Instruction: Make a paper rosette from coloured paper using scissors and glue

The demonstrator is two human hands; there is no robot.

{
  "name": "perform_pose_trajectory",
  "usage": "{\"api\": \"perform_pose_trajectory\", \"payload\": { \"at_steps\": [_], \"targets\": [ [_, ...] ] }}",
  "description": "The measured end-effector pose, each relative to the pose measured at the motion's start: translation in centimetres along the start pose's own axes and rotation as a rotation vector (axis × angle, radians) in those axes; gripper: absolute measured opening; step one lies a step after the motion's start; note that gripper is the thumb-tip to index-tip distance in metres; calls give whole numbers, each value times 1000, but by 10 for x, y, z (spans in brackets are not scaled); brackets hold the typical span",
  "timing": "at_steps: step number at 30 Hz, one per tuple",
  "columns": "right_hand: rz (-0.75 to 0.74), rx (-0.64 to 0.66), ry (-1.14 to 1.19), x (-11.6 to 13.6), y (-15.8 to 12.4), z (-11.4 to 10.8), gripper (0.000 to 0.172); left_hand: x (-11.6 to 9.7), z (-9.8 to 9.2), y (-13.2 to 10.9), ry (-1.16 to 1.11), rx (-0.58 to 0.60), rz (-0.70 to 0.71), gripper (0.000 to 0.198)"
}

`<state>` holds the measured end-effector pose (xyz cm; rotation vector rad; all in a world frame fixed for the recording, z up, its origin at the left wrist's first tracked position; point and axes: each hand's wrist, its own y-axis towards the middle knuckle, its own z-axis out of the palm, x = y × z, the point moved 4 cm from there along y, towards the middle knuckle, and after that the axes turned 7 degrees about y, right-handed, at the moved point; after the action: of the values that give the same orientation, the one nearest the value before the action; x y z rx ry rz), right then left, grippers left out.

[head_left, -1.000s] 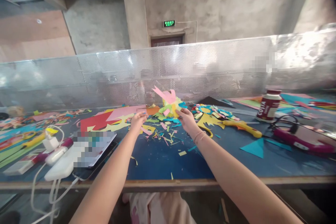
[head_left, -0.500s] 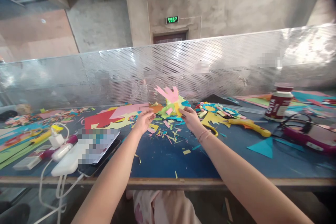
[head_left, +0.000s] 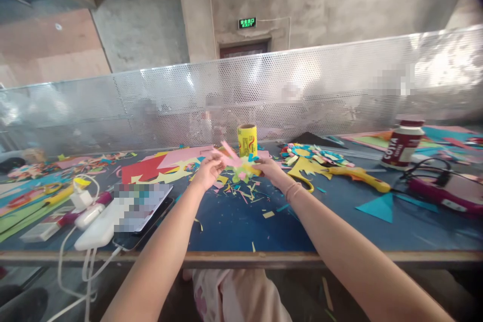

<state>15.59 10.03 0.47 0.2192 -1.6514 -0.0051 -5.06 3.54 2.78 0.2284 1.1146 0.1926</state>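
Note:
A colourful paper piece (head_left: 241, 170), with pink strips and green, yellow and blue parts, hangs blurred between my hands over the table. My right hand (head_left: 269, 171) is closed on its yellow right side. At its left, my left hand (head_left: 209, 170) has its fingers curled close to the pink strips; whether they touch is unclear. A yellow roll (head_left: 247, 141) stands upright just behind the paper piece. Small paper scraps (head_left: 245, 192) lie below my hands. Yellow-handled scissors (head_left: 304, 182) rest beside my right wrist.
Phone (head_left: 141, 211), white power bank (head_left: 100, 226) and cables are at the left. A yellow glue gun (head_left: 358, 177), blue paper triangle (head_left: 377, 207), dark red bottle (head_left: 403, 145) and purple device (head_left: 449, 196) lie at the right. A perforated metal screen (head_left: 320, 90) stands behind the table.
The paper piece has come down and tilted left, its pink strips now near my left hand. The yellow roll behind it has come into view.

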Motion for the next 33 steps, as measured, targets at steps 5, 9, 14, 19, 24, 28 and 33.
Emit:
{"api": "perform_pose_trajectory", "payload": {
  "at_steps": [5, 9, 14, 19, 24, 28, 33],
  "targets": [
    [-260, -115, -514, 2, -3, -5, 23, 0, 3, -2, 41, 5, -11, 15],
    [-657, -179, -618, 29, -23, 3, 25, -1, 13, -8, 105, 90, -20, 16],
    [-965, 123, -436, 59, -58, 34, 17, -2, 23, -13, 128, 156, -8, 21],
    [-982, 188, -373, 65, -76, 45, 14, 1, 24, -13, 160, 156, 11, 26],
    [-921, 168, -375, 67, -74, 37, 16, 2, 24, -12, 179, 163, 16, 27],
    [-737, 139, -231, 63, -62, 30, 20, 1, 25, -13, 177, 156, 9, 28],
    [-503, 118, 79, 54, -45, 26, 21, 2, 25, -14, 198, 165, -7, 28]
  ]
}}
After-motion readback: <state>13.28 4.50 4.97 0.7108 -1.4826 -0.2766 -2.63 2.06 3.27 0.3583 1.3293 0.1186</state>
